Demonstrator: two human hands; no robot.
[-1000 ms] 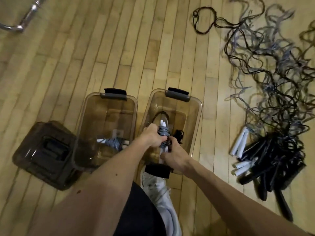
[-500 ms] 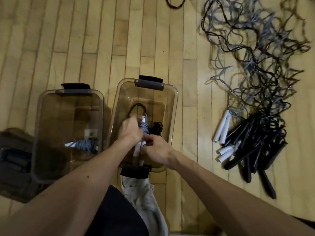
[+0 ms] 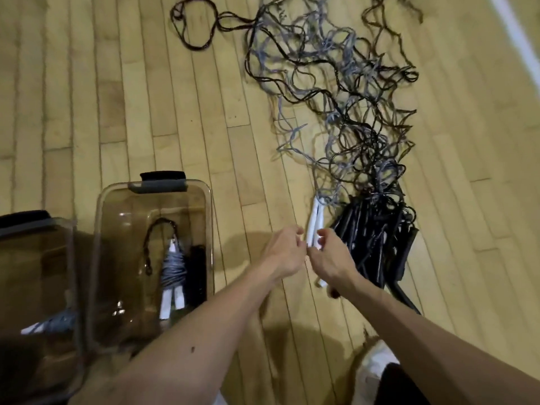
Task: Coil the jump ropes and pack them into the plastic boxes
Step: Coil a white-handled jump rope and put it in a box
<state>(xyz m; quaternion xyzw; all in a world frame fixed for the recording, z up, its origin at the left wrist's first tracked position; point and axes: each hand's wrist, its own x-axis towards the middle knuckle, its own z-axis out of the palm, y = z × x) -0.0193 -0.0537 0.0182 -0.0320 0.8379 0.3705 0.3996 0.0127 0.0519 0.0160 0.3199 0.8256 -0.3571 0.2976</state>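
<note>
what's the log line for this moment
left hand, right hand: at white handles on floor | grip: unclear | box: coiled ropes inside

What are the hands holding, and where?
Cannot tell. The left hand and right hand curl at the near ends of the white rope handles, but blur hides any real hold.

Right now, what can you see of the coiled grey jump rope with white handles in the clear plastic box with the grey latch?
The coiled grey jump rope with white handles lies flat on the floor of the clear plastic box with the grey latch, lengthwise. Its grey cord is wound tightly round the middle of the paired handles. Two white ends point toward the person and short white tips show at the far end. A black bundle lies against its right side. Neither hand touches it.
</note>
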